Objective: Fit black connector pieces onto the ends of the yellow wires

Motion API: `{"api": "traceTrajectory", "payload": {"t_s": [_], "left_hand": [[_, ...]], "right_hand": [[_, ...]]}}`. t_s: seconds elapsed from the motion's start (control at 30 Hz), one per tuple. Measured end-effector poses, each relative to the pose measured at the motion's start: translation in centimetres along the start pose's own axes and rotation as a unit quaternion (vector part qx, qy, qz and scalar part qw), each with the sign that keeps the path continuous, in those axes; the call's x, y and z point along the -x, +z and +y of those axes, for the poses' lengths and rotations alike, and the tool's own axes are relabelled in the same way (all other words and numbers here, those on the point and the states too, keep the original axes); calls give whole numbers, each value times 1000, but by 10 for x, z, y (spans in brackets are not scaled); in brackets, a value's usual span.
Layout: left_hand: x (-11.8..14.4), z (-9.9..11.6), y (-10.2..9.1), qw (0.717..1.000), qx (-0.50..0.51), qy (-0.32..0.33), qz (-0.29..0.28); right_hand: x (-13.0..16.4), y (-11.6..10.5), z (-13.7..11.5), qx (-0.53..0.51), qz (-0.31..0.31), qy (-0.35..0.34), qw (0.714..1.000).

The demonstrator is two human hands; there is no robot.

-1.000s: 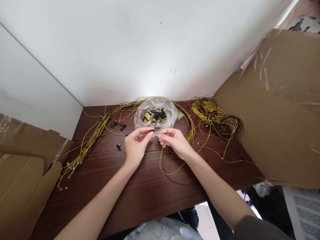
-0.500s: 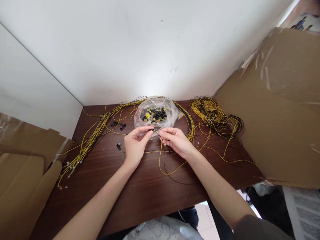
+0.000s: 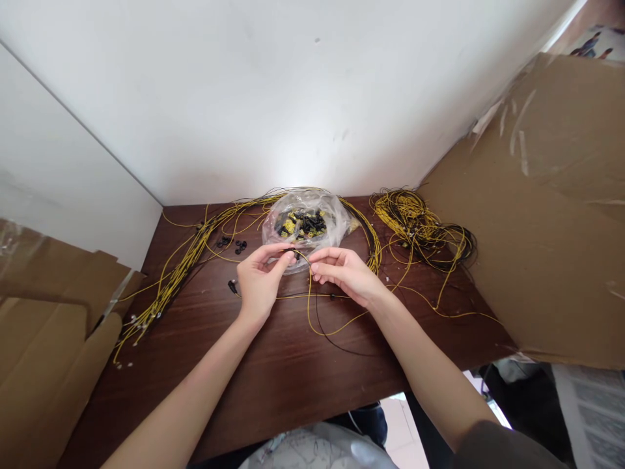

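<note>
Leftmost, flattened cardboard (image 3: 49, 365) leans beside the dark wooden table (image 3: 273, 384), and a long bundle of yellow wires (image 3: 180, 270) runs along the table's left side toward the back wall. Near it lie a few loose black connectors (image 3: 233, 245). The left hand (image 3: 258, 283) is raised just above the tabletop, its thumb and fingertips pinched on a small black connector at the end of a yellow wire (image 3: 312, 319). That wire loops down onto the table between the two hands. Behind the hands sits a clear plastic bag (image 3: 305, 225) of black and yellow parts. The right hand (image 3: 344, 273) pinches the same wire just beside the left fingertips. Farther right, a tangled coil (image 3: 420, 228) of yellow and black wires rests near a big cardboard sheet (image 3: 547, 215).
</note>
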State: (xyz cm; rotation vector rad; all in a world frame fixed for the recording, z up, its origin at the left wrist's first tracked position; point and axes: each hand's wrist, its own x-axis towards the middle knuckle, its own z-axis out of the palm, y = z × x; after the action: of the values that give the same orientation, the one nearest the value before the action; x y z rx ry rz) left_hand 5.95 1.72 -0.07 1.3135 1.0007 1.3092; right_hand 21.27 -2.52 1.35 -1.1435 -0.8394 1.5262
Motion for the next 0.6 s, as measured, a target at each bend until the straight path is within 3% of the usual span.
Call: {"api": "traceTrajectory", "payload": {"t_s": [0.17,0.4,0.6], "left_hand": [[0,-1,0,1000,-2,-2,3],[1,-1,0,999,-32,11,6],[1,-1,0,999,-49,22,-6]], "right_hand": [[-2,-1,3,11,-3,0,1000],[-3,-3,4,17,41,-38,998],[-3,-2,2,-7,42,-8,999]]}}
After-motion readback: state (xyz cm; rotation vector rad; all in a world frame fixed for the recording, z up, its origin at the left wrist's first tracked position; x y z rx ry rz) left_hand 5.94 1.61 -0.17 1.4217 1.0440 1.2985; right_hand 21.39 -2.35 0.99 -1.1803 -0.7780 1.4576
